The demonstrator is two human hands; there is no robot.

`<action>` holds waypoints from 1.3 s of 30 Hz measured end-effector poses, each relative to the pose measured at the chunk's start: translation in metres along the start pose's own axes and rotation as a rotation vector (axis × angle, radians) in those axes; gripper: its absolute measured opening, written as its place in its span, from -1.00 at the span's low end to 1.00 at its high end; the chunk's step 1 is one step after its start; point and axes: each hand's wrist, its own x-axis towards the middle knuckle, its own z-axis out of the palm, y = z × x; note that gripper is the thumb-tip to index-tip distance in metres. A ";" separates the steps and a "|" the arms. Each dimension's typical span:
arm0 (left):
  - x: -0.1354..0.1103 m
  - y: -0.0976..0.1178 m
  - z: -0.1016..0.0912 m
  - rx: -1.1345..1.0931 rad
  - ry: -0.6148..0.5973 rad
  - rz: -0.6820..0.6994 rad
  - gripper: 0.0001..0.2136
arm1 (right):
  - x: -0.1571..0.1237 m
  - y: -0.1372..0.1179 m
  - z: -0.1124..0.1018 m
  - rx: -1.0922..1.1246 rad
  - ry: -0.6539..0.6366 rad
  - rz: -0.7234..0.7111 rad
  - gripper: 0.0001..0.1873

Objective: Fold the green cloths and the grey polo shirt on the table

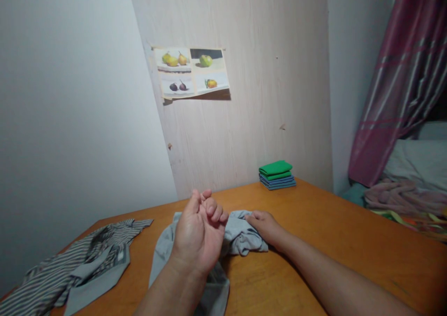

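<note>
A light grey garment (242, 234) lies crumpled on the wooden table, and part of it is hidden behind my left hand and forearm. My right hand (265, 226) is closed on its upper right edge, thumb on top. In front of the cloth, my left hand (201, 234) is raised with its palm turned up. Its fingers curl in beside the thumb, and nothing shows in them. A striped shirt (104, 248) with a plain grey collar lies loosely spread to the left of the garment.
Folded green and blue cloths (277, 175) form a neat stack at the table's (335, 241) far edge. Behind it stands a wall with a sheet of fruit pictures (192, 73). A pink curtain (380, 102) and a heap of bedding (408, 197) are at the right.
</note>
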 end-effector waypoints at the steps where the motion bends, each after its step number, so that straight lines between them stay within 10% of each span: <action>1: 0.001 0.000 -0.001 -0.012 -0.013 -0.012 -0.70 | 0.000 0.001 0.000 -0.001 0.000 -0.002 -0.57; 25: 0.029 -0.009 -0.024 0.104 0.021 0.050 -0.59 | 0.000 -0.003 -0.001 0.117 -0.025 0.032 -0.53; 39: 0.058 -0.036 -0.074 1.046 -0.019 0.286 -0.79 | -0.009 -0.047 -0.008 0.321 0.062 -0.046 -0.36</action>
